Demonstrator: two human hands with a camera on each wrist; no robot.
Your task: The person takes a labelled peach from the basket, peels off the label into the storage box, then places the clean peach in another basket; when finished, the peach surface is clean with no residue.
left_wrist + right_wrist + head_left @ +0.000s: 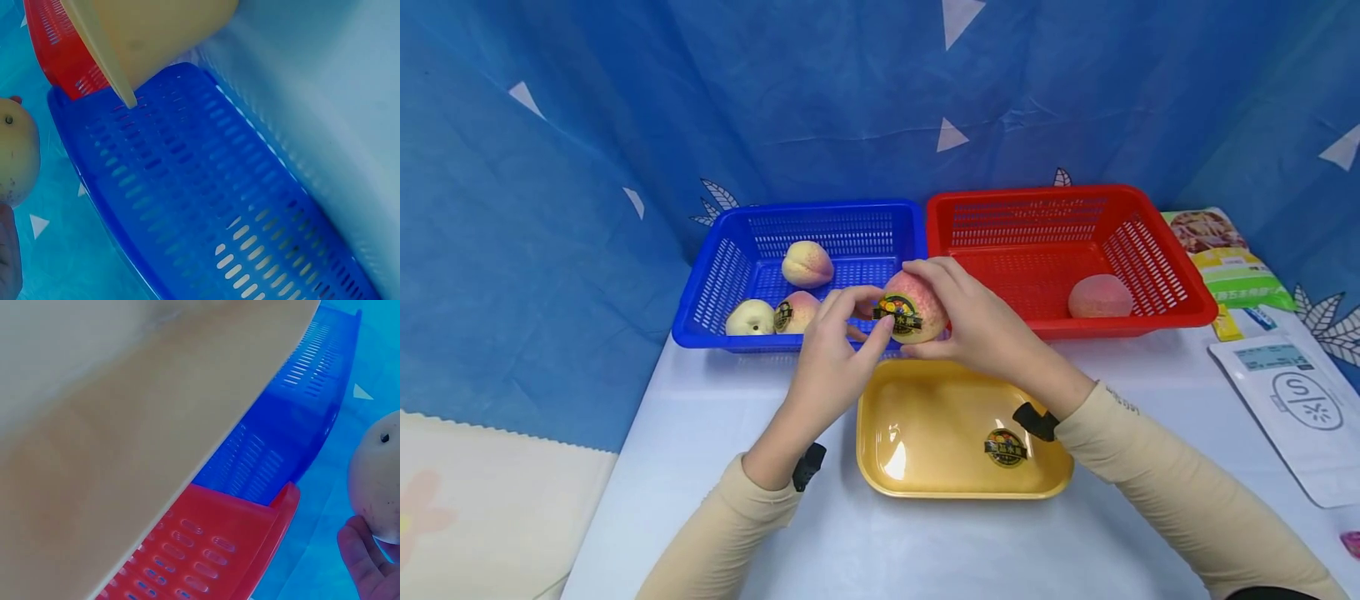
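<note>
Nearest, the tray [925, 417] holds 1 sticker [1005, 447]. Past it, the peach [931, 304] is up in both hands: the right hand [981, 315] grips it, fingers over and thumb under, while the left hand [837, 340] curls its fingers at the side and sets its thumb on the label [898, 311]. I'd want the right grip firm and the thumb working evenly, gently enough to spare the skin. Beyond sit the blue basket [808, 206] with 3 peaches [807, 265] and the red basket [1037, 194] with 1.
</note>
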